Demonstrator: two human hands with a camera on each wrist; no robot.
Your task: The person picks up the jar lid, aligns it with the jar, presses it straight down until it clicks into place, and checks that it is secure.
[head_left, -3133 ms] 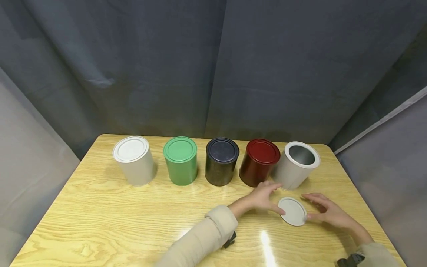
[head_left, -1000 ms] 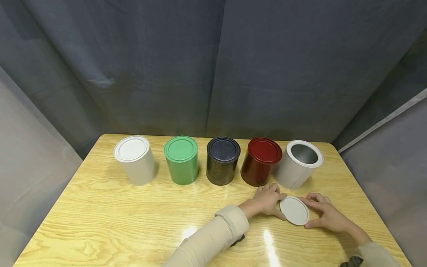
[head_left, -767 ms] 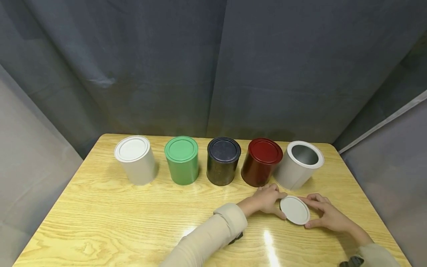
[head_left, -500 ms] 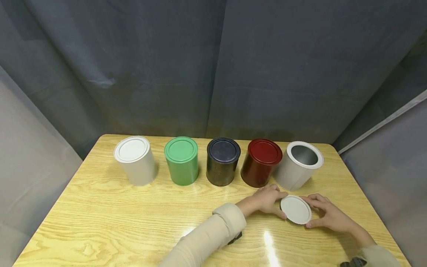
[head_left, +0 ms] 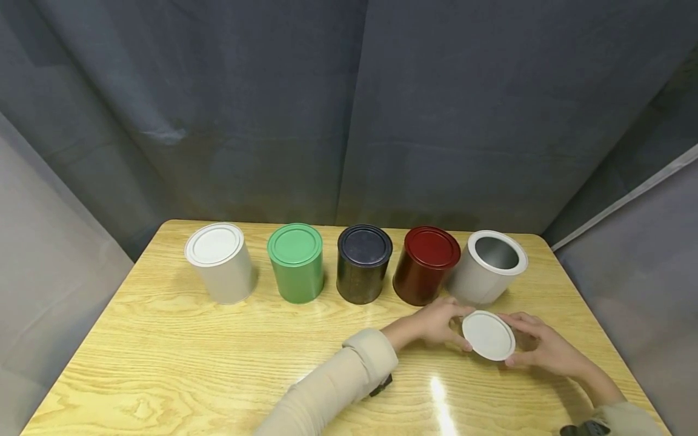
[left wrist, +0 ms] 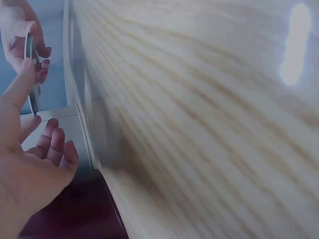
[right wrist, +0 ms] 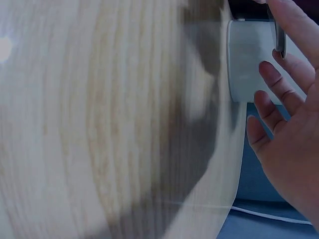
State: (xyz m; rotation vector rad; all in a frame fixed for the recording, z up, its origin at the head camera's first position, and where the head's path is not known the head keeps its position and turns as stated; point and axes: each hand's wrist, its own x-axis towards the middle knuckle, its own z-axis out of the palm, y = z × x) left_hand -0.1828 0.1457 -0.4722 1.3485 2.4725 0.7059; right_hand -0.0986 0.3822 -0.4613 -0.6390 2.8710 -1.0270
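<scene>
A round pale grey can lid is held by its edge between my two hands, raised off the wooden table. My left hand pinches its left side with thumb and index finger. From the other side, thumb and index finger of my right hand grip the rim. In the left wrist view the lid shows edge-on, with the remaining fingers spread beside it. Just behind the hands stands a white can without a lid, its dark grey inside visible.
To the left of the lidless can, a dark red can, a black can, a green can and another white can stand in a row, all lidded. Grey curtains hang behind the table.
My hands closed in on the lid, took it by its edges and lifted it from the table, slightly right and toward the lidless can. The cans have not moved.
</scene>
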